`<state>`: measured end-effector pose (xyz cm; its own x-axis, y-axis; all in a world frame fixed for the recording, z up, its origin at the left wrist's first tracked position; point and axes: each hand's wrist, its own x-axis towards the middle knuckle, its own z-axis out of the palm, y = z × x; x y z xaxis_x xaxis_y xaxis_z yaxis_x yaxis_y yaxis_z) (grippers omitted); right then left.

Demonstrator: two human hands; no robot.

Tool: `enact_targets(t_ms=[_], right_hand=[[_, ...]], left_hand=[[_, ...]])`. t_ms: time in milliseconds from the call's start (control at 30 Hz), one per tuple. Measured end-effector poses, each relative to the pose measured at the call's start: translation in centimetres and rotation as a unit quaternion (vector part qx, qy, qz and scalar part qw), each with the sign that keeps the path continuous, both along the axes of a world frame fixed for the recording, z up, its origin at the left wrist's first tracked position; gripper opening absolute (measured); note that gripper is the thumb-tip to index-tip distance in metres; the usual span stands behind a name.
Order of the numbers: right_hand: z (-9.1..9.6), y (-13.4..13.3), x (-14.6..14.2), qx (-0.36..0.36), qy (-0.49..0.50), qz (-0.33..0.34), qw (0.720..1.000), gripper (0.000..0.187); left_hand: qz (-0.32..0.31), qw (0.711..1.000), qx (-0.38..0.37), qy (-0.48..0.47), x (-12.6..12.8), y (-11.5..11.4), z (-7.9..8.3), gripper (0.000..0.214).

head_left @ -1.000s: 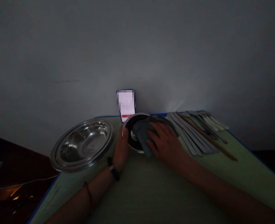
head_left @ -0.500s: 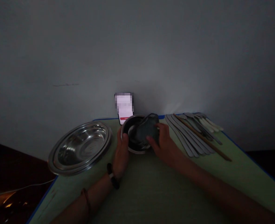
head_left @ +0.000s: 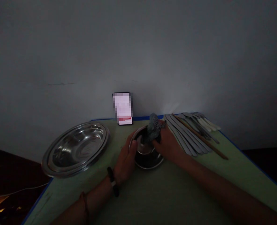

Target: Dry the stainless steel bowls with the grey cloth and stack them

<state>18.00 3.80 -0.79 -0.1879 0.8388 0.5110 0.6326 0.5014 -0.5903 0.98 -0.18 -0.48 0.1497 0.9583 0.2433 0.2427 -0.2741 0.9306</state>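
A round metal bowl (head_left: 150, 162) is tilted up towards me over the middle of the table. My left hand (head_left: 128, 154) grips its left rim, with the thumb on the inner side and the other fingers behind. Bunched in my right hand (head_left: 167, 142) is a grey-green patterned cloth (head_left: 154, 126), pressed against the bowl's inside near the upper right rim. The fingertips of that hand are partly hidden by the cloth.
Stacked metal basins (head_left: 78, 150) stand at the left. A lit phone (head_left: 123, 107) leans on the wall. Several metal spoons or knives (head_left: 187, 137), a wooden chopstick (head_left: 204, 140) and white-handled utensils (head_left: 207, 123) lie at the right of the green table (head_left: 152, 197).
The bowl has come lower and nearer to me, slightly right. The cloth, spread over the bowl's right side before, is now bunched near its upper rim.
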Motion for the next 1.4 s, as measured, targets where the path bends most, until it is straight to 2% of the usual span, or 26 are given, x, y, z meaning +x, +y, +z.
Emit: enact_targets(t_ms=[67,100,200,233,333,400,500,667,767,867,967,1033,1167,1267,1333,1400], right_hand=[[1.2,-0.2,0.4,0.035,-0.056,0.029,0.997,0.058],[1.8,-0.4,0.5,0.044,-0.075,0.037,0.996,0.056],[3.1,-0.6,0.7,0.04,-0.09,0.053,0.994,0.033],[3.3,-0.7,0.6,0.033,-0.089,0.054,0.994,0.032],[3.1,-0.8,0.5,0.025,-0.094,0.027,0.995,0.031],[2.8,-0.8,0.4,0.044,-0.096,0.008,0.994,0.031],[2.5,-0.8,0.5,0.076,-0.124,0.029,0.989,0.037],[3.0,-0.8,0.4,0.046,-0.144,0.055,0.987,0.028],[3.5,-0.8,0.3,0.024,-0.13,0.036,0.991,0.024],[3.9,-0.7,0.6,0.013,-0.112,-0.011,0.994,0.021],[4.3,-0.5,1.0,0.076,-0.092,-0.061,0.991,0.02],[4.3,-0.5,1.1,0.107,-0.109,-0.06,0.987,0.017],[3.7,-0.6,1.0,0.072,-0.162,0.038,0.983,0.025],[2.9,-0.5,0.9,0.044,-0.179,0.087,0.979,0.044],[2.6,-0.5,0.9,0.049,-0.166,0.058,0.983,0.055],[2.7,-0.4,0.9,0.074,-0.143,0.001,0.987,0.058]], left_hand=[[-0.006,1.0,-0.015,-0.011,0.0,-0.1,0.0,0.044],[-0.008,1.0,-0.022,-0.015,0.0,-0.1,0.0,0.044],[-0.023,0.999,-0.031,-0.023,0.0,0.1,-0.2,0.043],[-0.028,0.999,-0.031,-0.024,-0.1,0.1,-0.2,0.043],[-0.038,0.998,-0.04,-0.026,-0.1,0.3,-0.2,0.044],[-0.043,0.997,-0.05,-0.027,-0.1,0.4,-0.2,0.045],[-0.04,0.998,-0.051,-0.02,-0.2,0.6,-0.4,0.045],[-0.032,0.998,-0.047,-0.002,-0.4,0.9,-0.7,0.046],[-0.056,0.997,-0.061,-0.006,-0.4,0.8,-0.7,0.046],[-0.072,0.993,-0.089,-0.016,-0.4,0.6,-0.4,0.045],[-0.075,0.992,-0.102,-0.014,-0.4,0.6,-0.2,0.046],[-0.07,0.993,-0.098,-0.004,-0.4,0.7,-0.3,0.047],[-0.056,0.996,-0.076,0.004,-0.5,1.0,-0.6,0.047],[-0.048,0.996,-0.076,-0.013,-0.6,1.0,-0.7,0.045],[-0.047,0.995,-0.079,-0.031,-0.6,1.0,-0.7,0.045],[-0.042,0.995,-0.077,-0.05,-0.4,1.0,-0.7,0.045]])
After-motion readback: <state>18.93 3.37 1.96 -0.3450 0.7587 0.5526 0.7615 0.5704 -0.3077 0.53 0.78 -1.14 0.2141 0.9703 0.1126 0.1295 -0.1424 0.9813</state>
